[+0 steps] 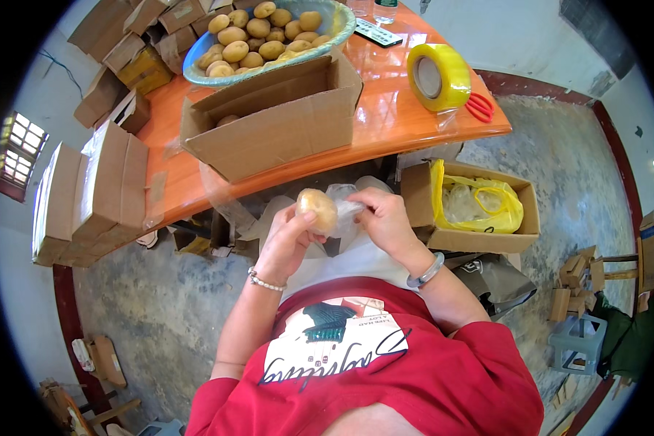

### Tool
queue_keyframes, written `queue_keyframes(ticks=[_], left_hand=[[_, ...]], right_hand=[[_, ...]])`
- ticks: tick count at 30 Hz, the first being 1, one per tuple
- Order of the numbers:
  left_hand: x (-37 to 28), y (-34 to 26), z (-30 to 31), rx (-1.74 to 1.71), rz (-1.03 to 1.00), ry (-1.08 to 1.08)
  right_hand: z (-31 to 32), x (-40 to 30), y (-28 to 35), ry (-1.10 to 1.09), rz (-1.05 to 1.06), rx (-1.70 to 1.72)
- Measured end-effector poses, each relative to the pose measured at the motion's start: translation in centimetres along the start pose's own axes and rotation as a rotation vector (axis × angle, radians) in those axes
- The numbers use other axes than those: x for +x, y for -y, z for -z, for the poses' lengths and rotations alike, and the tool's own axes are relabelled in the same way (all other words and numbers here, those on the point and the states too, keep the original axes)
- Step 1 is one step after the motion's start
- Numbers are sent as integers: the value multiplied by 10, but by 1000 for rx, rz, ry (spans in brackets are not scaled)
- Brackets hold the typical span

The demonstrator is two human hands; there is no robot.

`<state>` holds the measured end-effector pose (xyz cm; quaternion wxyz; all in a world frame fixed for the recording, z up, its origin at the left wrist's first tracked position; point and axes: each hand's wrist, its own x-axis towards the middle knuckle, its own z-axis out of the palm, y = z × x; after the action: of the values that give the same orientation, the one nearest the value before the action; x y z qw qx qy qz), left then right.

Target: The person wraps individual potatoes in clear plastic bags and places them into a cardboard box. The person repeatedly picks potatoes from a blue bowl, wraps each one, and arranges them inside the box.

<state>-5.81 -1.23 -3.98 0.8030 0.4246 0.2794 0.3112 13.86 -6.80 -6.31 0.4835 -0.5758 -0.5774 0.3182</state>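
Note:
My left hand grips a potato that looks wrapped in clear plastic film. Pinched between the fingers of my right hand is a clear plastic bag, which stretches out from the potato's right side. Both hands are over my lap, just in front of the table edge. Beyond them on the table stands an open cardboard box; part of a potato shows inside, and its front wall hides the rest. Behind that box, a blue basin lined with plastic holds a heap of potatoes.
On the orange table are a roll of yellow tape, red-handled scissors and a remote control. Cardboard boxes stand at the left. A box with a yellow plastic bag sits by my right arm.

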Motion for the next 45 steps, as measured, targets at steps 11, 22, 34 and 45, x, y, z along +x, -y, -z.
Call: queue_keyframes(ticks=[11,22,34,45], left_hand=[[-2,1,-5,41,-41,21],[-2,2,-15,157,-45,103],[2,0,-18,328,50,30],[-3,-4,-21,349,93,32]], right_hand=[[13,1,20,152,-234,979],[15,6,5,103,-385,651],[8,3,5,93,-60,138],[21,9,11,400,-375,281]])
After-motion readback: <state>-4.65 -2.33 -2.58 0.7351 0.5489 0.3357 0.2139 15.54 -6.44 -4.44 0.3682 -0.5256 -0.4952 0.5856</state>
